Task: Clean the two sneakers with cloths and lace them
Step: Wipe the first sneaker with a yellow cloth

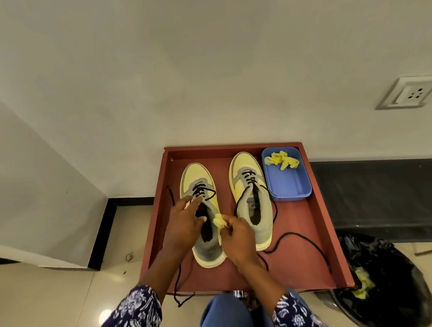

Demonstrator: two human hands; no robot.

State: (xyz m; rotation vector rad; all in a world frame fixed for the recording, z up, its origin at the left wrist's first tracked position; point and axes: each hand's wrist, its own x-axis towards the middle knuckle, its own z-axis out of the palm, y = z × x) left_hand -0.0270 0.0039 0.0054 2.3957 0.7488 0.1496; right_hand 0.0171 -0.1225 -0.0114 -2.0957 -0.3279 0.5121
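Note:
Two yellow-and-grey sneakers stand side by side, toes away from me, in a reddish-brown tray point(312, 223). My left hand point(185, 220) rests on the left sneaker point(207, 249), fingers spread over its tongue and opening. My right hand point(235, 235) pinches a small yellow cloth point(219, 221) against that shoe's right collar. The right sneaker point(252, 199) stands apart, untouched. Black laces are threaded through the lower eyelets of both shoes; their loose ends point(303, 239) trail across the tray.
A blue plastic tub point(291, 186) holding a crumpled yellow cloth point(281, 160) sits in the tray's far right corner. A bin lined with a black bag point(384, 279) stands right of the tray, used yellow cloths inside. A dark bench point(383, 191) runs along the wall.

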